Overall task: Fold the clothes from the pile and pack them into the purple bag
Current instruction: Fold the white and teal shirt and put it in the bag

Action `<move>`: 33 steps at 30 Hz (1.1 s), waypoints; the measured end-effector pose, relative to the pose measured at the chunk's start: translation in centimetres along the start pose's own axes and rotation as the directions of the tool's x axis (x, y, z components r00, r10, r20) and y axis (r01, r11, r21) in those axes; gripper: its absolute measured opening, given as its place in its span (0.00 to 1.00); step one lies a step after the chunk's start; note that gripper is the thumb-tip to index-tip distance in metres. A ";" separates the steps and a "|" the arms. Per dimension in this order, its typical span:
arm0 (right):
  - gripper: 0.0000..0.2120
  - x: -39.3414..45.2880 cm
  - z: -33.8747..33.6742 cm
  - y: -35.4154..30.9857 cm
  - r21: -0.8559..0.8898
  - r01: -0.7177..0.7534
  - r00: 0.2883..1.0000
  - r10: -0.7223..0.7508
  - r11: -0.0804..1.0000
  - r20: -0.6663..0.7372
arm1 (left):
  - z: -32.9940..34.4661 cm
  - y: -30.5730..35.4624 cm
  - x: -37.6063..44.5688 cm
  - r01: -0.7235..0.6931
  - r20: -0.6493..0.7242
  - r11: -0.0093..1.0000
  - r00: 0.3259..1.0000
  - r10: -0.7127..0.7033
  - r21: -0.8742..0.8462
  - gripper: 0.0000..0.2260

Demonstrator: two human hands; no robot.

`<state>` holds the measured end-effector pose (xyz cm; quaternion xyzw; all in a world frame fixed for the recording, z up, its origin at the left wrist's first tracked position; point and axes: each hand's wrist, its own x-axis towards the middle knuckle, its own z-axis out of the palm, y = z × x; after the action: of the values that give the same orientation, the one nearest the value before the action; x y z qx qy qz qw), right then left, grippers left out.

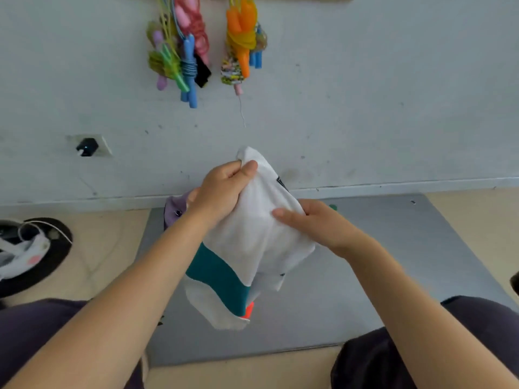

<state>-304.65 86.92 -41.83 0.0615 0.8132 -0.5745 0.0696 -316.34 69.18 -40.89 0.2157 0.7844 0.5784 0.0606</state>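
Left hand [222, 189] grips white garment [252, 237] | right hand [311, 223] pinches it | purple bag [175, 207] mostly hidden behind | grey mat [393, 262] below

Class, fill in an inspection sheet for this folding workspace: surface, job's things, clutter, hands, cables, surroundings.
Surface: grey mat on a beige floor.
Job's things: white garment with teal and orange patches, held up above the mat; purple bag mostly hidden behind the left hand; pile not seen.
Clutter: white item on a dark round object.
Hands: left hand pinches the garment's top; right hand grips its side.
Cables: white cable at left.
Surroundings: wall with hanging skipping ropes; wall socket with black plug.
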 end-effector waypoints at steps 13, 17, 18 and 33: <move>0.17 0.7 5.2 0.1 0.410 -0.011 1.000 0.018 0.912 -0.013 | 0.4 -3.5 -7.1 0.029 0.522 0.999 0.852 -0.038 0.026 0.27; 0.16 1.7 4.7 1.5 0.498 -0.041 0.998 0.064 0.866 -0.030 | 1.7 -5.3 -7.3 0.233 0.236 0.971 0.942 -0.239 0.054 0.17; 0.15 1.9 4.3 1.7 0.507 -0.029 0.999 0.042 0.861 -0.015 | 1.5 -5.7 -7.1 0.286 0.170 0.958 0.943 -0.286 0.027 0.14; 0.15 1.6 6.4 3.6 0.225 -0.062 0.976 0.012 0.972 0.218 | -0.8 -5.4 -6.2 0.356 0.321 0.838 0.918 -0.232 -0.413 0.21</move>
<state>-305.32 82.09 -47.59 0.0219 0.7274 -0.6669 0.1601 -312.48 64.66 -46.58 0.1445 0.6324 0.6991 0.3007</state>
